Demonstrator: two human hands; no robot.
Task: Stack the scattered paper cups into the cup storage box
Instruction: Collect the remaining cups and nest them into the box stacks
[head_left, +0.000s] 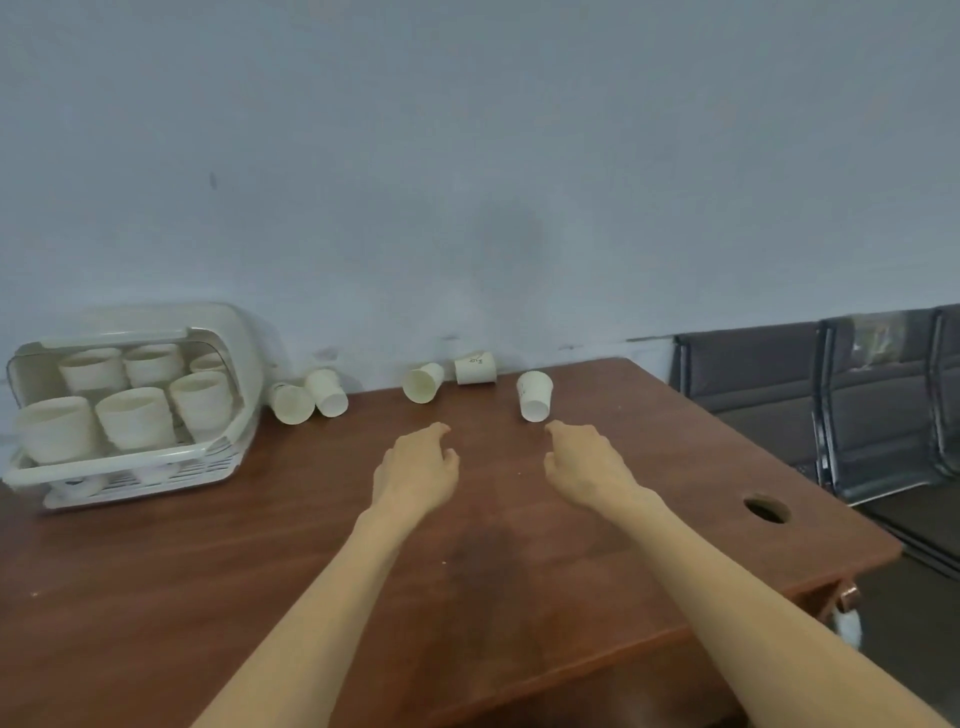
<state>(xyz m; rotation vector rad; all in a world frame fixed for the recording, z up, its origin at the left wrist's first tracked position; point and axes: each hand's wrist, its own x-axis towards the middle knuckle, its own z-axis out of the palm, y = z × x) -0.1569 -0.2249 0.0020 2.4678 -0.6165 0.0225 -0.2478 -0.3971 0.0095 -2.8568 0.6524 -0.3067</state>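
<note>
Cups (534, 396) lay tipped along the worktop (208, 561) edge, so both hands, left (417, 470) and right (588, 467), reached out empty, fingers loosely curled, toward them, box (124, 470) waiting open.

The table (260, 571) is reddish-brown wood grain with a slight satin sheen, possibly a laminate. The cup storage box (130, 467) at nine o'clock is smooth cream plastic with a translucent, faintly glossy lid (234, 332). The scattered paper cups (534, 395) are matt off-white paper. At three o'clock, the chairs (779, 395) have dark matt upholstery and shiny metal frames.
</note>
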